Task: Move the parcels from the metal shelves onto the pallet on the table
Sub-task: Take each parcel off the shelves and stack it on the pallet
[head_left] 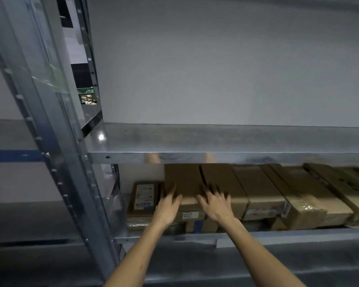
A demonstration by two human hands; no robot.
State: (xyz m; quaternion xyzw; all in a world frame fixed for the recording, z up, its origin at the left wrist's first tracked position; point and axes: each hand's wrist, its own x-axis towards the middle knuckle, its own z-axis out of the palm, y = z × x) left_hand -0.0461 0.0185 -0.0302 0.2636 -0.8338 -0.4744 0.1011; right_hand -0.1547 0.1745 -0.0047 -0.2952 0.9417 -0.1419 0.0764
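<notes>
A row of brown cardboard parcels lies on a lower metal shelf (278, 235). Both my arms reach in at the left end of the row. My left hand (168, 206) lies with spread fingers on the left side of a tall brown parcel (184, 181) that carries a white label on its front. My right hand (215, 204) rests, fingers spread, on the top front edge of the neighbouring parcel (222, 179). Both hands are blurred. Left of them stands a flat parcel with a large white label (144, 196). The pallet and table are out of view.
The metal shelf above (216, 139) is bare and its front lip overhangs the parcels. A grey upright post (56, 141) stands at the left. More brown parcels (298, 193) fill the shelf to the right. A green crate (86, 95) sits far behind at the left.
</notes>
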